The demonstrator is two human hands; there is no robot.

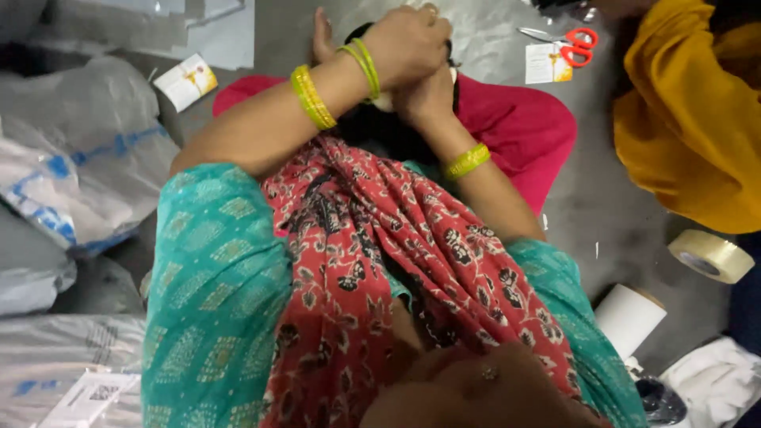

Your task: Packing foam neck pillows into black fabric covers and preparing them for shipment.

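Head view: left hand (408, 43) and right hand (428, 95) clenched together on dark soft bundle (380, 127); light, pliable, best gathered at top.

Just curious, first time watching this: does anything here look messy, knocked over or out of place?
Nothing looks spilled or broken. The scissors, tape roll and white roll lie loose on the floor, the white roll tipped on its side.

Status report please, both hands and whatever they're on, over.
Left hand clasped over right hand, both closed on a dark, mostly hidden object. Red-handled scissors and tape roll lie apart on the floor. Nothing between.
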